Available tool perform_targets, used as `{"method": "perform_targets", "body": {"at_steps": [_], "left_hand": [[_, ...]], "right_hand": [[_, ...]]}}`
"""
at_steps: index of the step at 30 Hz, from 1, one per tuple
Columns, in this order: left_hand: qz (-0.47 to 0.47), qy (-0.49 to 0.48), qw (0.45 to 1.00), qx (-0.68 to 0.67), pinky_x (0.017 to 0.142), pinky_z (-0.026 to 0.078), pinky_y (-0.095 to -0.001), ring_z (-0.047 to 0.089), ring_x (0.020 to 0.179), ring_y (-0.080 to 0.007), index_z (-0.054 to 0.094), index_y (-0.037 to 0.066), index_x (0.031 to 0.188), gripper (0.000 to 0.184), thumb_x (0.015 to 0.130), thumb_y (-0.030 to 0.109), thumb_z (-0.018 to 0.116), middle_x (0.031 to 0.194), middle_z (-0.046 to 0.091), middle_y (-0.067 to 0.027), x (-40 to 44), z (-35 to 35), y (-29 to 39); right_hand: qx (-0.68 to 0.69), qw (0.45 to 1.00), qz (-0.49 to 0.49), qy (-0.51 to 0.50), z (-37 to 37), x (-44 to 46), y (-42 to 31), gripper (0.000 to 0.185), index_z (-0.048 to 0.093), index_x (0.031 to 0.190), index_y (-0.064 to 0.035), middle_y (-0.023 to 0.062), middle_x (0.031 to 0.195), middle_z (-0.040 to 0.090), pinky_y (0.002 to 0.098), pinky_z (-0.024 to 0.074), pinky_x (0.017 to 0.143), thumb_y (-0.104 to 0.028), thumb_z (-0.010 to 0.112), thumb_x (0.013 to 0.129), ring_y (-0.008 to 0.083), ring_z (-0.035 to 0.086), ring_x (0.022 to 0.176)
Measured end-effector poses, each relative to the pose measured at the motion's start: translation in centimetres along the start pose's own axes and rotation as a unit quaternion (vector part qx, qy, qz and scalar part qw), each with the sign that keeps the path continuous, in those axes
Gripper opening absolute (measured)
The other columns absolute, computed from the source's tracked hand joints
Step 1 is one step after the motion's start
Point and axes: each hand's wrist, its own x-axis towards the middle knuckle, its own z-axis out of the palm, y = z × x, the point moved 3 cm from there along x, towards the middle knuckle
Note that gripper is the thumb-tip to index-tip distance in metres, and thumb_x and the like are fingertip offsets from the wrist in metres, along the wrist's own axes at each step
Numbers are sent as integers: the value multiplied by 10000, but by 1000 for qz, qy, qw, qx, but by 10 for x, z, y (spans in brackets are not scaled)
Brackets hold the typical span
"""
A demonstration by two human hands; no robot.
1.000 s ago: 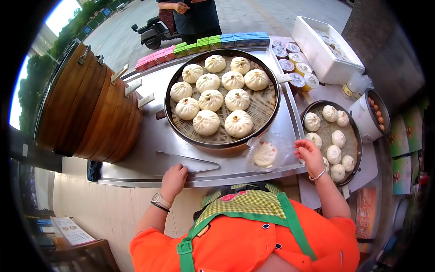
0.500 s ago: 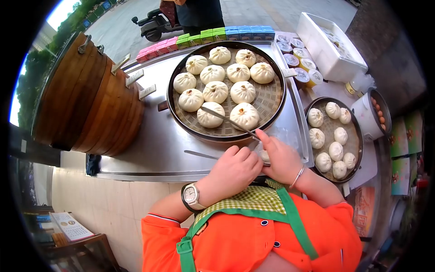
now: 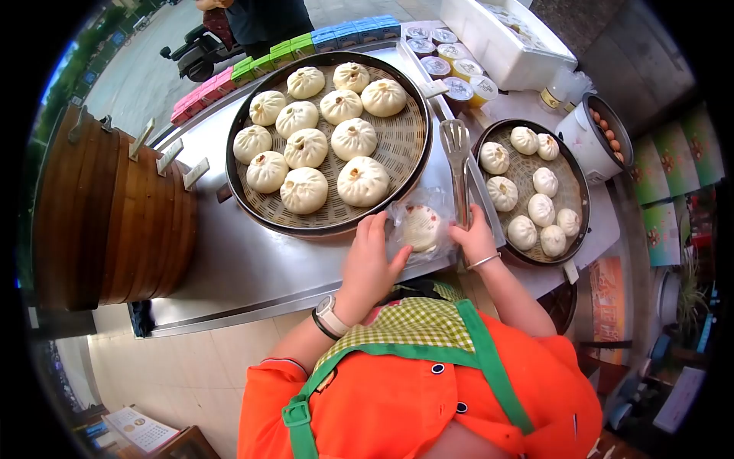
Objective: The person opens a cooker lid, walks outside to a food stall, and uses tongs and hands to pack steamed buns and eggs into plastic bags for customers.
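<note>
My left hand (image 3: 372,258) grips the left side of a clear plastic bag (image 3: 437,200), its thumb at the lower edge. Inside the bag lies a pale steamed bun (image 3: 421,227) with reddish spots, its smooth flat side showing. My right hand (image 3: 475,237) is closed around metal tongs (image 3: 456,157) that point away from me, and its fingertips are at the bag's right edge. Just beyond the bag stands a large round steamer tray (image 3: 252,200) with several pleated buns (image 3: 363,182) on its woven mat.
Stacked wooden steamers (image 3: 115,214) stand at left. Colourful small boxes (image 3: 281,53) line the far edge. At right are sealed cups (image 3: 459,89), a white foam box (image 3: 508,47), a second bun tray (image 3: 527,131) and a pot of eggs (image 3: 585,145). A person (image 3: 267,23) stands across the counter.
The tongs have swung from pointing left over the big tray to pointing away on the right. My hands have moved apart, and the bagged bun now shows between them. The view has shifted.
</note>
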Motion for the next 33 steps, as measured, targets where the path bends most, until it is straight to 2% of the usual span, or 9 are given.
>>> {"method": "perform_targets", "body": {"at_steps": [3, 5, 8, 17, 23, 25, 28, 29, 33], "left_hand": [[47, 27, 999, 3, 688, 445, -316, 522, 773, -249, 379, -32, 1158, 550, 711, 132, 655, 928, 512, -154, -1, 11, -2], [-91, -49, 994, -43, 607, 427, -280, 515, 665, -203, 458, -18, 1048, 385, 728, 108, 629, 768, 524, -105, -2, 16, -8], [-106, -54, 986, -115, 547, 386, -234, 468, 594, -117, 500, -5, 916, 214, 745, 83, 593, 666, 495, -41, -5, 17, -29], [-214, 13, 890, -402, 537, 352, -184, 406, 607, -25, 487, 29, 827, 93, 797, 74, 562, 690, 473, 42, -24, 2, -29], [-220, 4, 867, -447, 624, 366, -182, 437, 693, -31, 477, 50, 849, 105, 800, 83, 564, 767, 496, 36, -31, -17, -26], [-196, 26, 875, -442, 545, 341, -177, 400, 622, -20, 480, 43, 823, 97, 802, 77, 569, 719, 469, 49, -35, -19, -29], [-200, 38, 879, -430, 537, 334, -171, 387, 611, -15, 479, 38, 834, 104, 811, 88, 567, 708, 460, 55, -37, -32, -31], [-210, 27, 867, -452, 632, 385, -191, 462, 708, -41, 491, 40, 887, 118, 817, 101, 564, 781, 522, 20, -37, -38, -32], [-232, 30, 866, -443, 634, 386, -188, 466, 708, -42, 496, 43, 909, 127, 821, 103, 565, 783, 519, 24, -50, -49, -40]], "right_hand": [[158, 984, -77, -23, -10, -5, -23, 468, 365, 1118, 7, 45, 830, 502, 221, 429, 604, 13, 554, 690, 95, 514, 679], [154, 985, -79, -15, -22, -11, -46, 461, 366, 1117, -15, 24, 838, 471, 205, 417, 617, 63, 521, 690, 71, 483, 700], [165, 981, -97, -34, -28, -13, -54, 466, 363, 1128, -23, 27, 840, 465, 209, 416, 593, 73, 507, 696, 72, 472, 696], [188, 972, -127, -60, -25, -27, -76, 513, 348, 1158, -34, 38, 836, 466, 208, 410, 563, 96, 495, 684, 80, 462, 683], [117, 979, -159, -46, -29, -14, -95, 580, 329, 1213, -15, 49, 902, 485, 219, 443, 607, 0, 614, 708, 90, 510, 736], [-62, 967, -246, 20, -24, -11, -116, 643, 313, 1252, -15, 63, 938, 497, 252, 467, 604, -44, 647, 704, 105, 527, 759], [-140, 945, -296, -12, -3, -8, -156, 693, 311, 1260, -4, 103, 930, 506, 276, 471, 593, -144, 687, 694, 144, 542, 734], [-215, 929, -301, -24, 5, -4, -166, 701, 315, 1254, 3, 111, 920, 505, 275, 466, 592, -171, 694, 690, 154, 541, 716], [-288, 893, -343, -53, 33, -11, -187, 741, 338, 1236, 7, 109, 896, 505, 280, 453, 618, -256, 717, 656, 179, 519, 665]]}}
